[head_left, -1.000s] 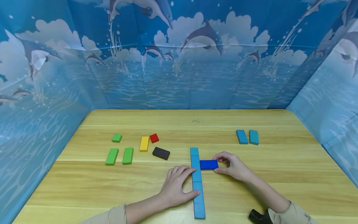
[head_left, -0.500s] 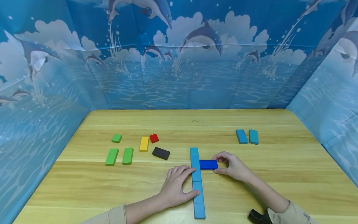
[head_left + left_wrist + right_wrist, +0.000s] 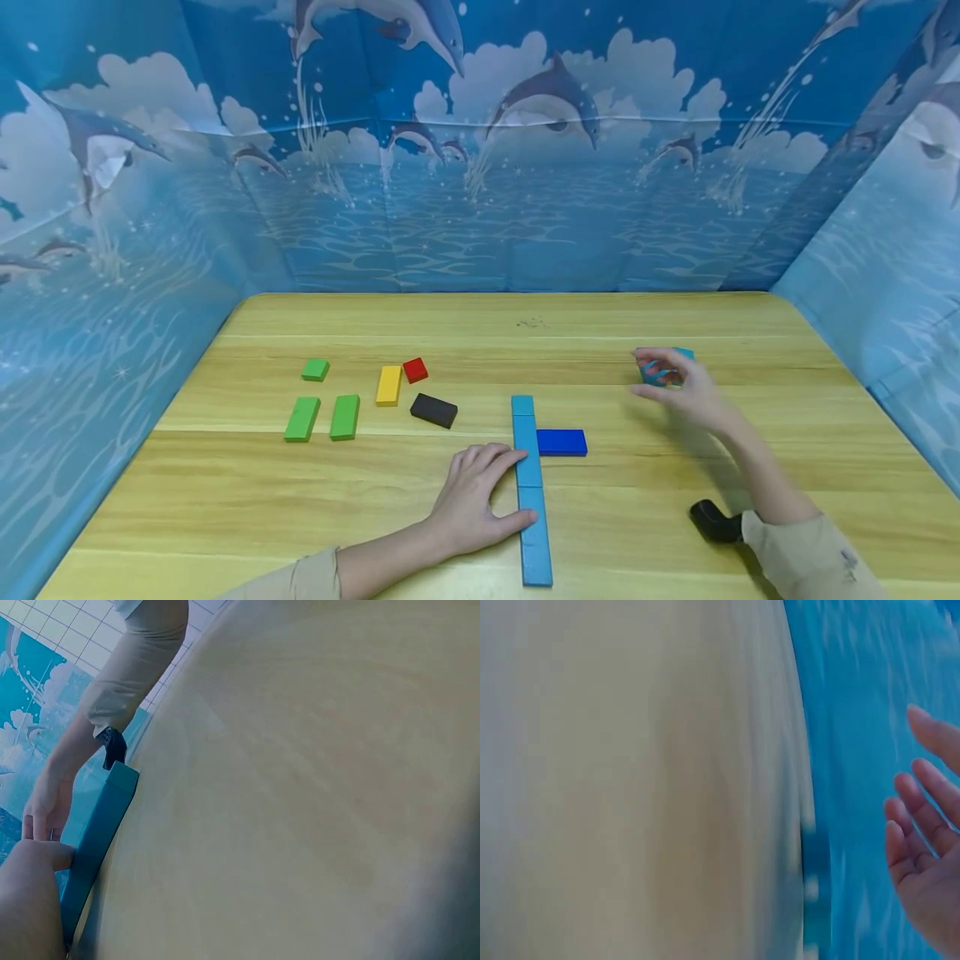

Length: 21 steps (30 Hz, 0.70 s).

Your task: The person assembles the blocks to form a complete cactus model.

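A column of light blue blocks (image 3: pixel 535 546) runs lengthwise on the table, a short one at its far end. My left hand (image 3: pixel 474 502) rests against it, index fingertip and thumb touching two of the blocks. The left wrist view shows the thumb on a light blue block (image 3: pixel 105 825). A dark blue block (image 3: pixel 562 442) lies crosswise against the column's right side, untouched. At the back right my right hand (image 3: pixel 686 392) hovers by two light blue blocks (image 3: pixel 683 354), partly hiding them. Its fingers are loosely bent, thumb apart, with nothing held; the right wrist view shows this hand (image 3: pixel 930 862) too.
Left of the column lie a black block (image 3: pixel 433 410), a yellow block (image 3: pixel 387 386), a small red block (image 3: pixel 415 370) and several green blocks (image 3: pixel 345 417). A dolphin-print curtain (image 3: pixel 480 208) surrounds the table (image 3: pixel 300 517) at the back and sides.
My right hand has let go of the dark blue block and moved back and right to the two light blue blocks. The left hand and the column have stayed put.
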Each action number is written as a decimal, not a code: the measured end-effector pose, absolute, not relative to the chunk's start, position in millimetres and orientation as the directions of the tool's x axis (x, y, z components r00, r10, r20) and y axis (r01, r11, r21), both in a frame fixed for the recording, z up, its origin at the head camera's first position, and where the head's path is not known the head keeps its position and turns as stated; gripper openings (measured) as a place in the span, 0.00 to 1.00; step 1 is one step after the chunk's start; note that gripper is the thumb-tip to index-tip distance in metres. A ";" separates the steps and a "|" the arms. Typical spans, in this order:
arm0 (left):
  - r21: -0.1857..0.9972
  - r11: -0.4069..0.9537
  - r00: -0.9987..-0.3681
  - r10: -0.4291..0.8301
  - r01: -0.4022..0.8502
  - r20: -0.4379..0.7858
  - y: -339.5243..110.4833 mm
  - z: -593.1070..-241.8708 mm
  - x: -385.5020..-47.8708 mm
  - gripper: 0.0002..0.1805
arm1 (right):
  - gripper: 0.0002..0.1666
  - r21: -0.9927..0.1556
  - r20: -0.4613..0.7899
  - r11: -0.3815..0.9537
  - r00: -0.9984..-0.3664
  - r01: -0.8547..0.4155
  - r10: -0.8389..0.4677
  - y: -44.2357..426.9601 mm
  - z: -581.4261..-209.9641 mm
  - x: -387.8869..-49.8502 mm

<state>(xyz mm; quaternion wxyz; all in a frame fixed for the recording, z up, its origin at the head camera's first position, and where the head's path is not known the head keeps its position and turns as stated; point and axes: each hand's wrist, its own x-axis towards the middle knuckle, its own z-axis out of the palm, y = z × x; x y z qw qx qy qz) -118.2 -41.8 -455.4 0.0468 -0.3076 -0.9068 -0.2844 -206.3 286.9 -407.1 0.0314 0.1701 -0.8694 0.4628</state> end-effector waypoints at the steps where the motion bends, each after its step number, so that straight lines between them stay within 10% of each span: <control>1: 0.487 0.648 -0.806 0.531 0.585 0.261 -41.7 -455.4 -118.2 0.36 | 0.29 -0.792 0.206 0.526 -0.947 -0.309 -0.247 294.8 -405.8 -208.9; 21: 0.494 0.651 -0.811 0.531 0.576 0.246 -41.7 -454.8 -118.8 0.36 | 0.44 -0.720 0.011 0.674 -0.974 -0.164 -0.225 381.5 -421.7 -233.7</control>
